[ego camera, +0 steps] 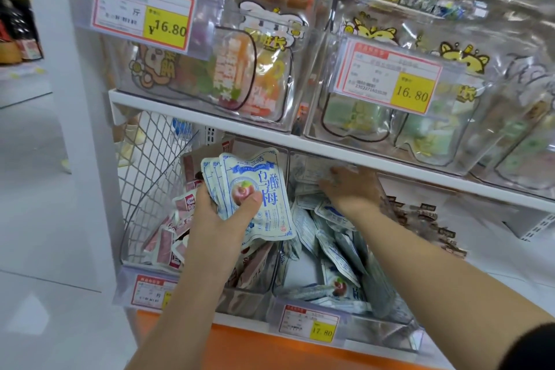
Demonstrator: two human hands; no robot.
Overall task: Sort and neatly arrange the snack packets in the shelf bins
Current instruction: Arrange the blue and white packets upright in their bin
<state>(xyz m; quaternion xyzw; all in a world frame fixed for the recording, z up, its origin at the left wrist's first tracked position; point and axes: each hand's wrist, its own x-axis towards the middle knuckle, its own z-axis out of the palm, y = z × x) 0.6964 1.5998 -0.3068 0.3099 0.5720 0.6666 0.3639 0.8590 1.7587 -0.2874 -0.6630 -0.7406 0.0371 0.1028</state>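
My left hand (223, 212) grips a fanned stack of several blue-and-white plum snack packets (264, 189), thumb across the front one, held above the divide between two clear lower-shelf bins. My right hand (350, 186) reaches into the back of the right clear bin (387, 324) and rests palm down on the blue-and-white packets (330, 252) piled there; its fingertips are blurred and partly hidden under the shelf edge. The left clear bin (243, 302) holds pink-and-white packets (168, 237).
The upper shelf (207, 120) carries clear bins of bagged sweets with red-and-yellow price tags (144, 10). A wire mesh panel (150, 159) closes the left side of the shelf. Brown packets (420, 219) lie to the right of the right bin. An orange base (240, 345) runs below.
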